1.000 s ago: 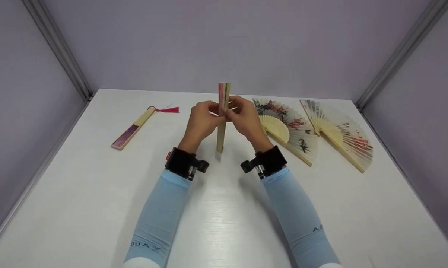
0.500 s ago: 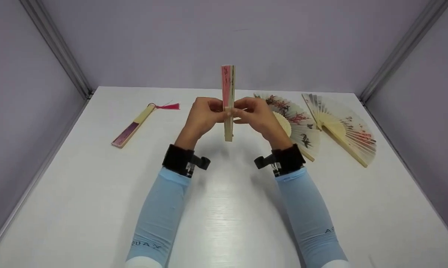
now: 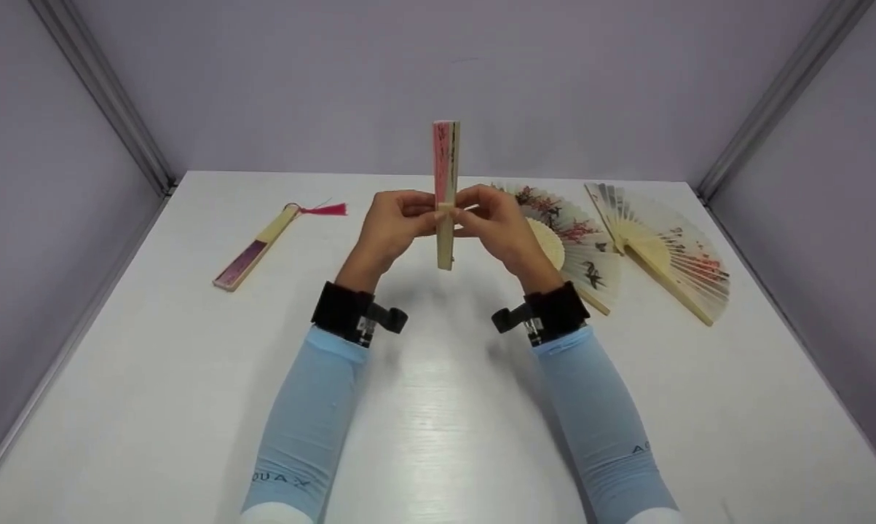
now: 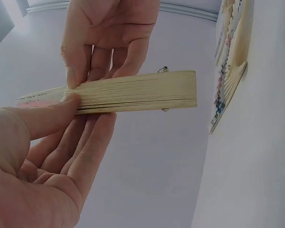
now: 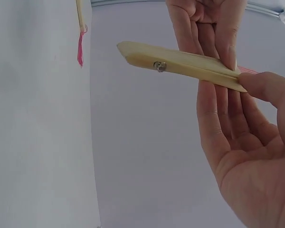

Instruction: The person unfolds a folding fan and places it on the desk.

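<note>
Pale-blue sleeves reaching forward over the white worktop, wrists raised. Above its middle, left hand and right hand facing each other, thumbs and fingers pinching a closed bamboo fan held upright. Farther off, a closed tasselled fan near the left edge, two spread fans toward the far right corner.

The folded fan stands upright in the air above the middle of the table, closed into a narrow stick. Its upper half shows pink paper between pale bamboo guards; its lower half is bare stacked bamboo ribs joined by a small metal rivet near the bottom end.
</note>
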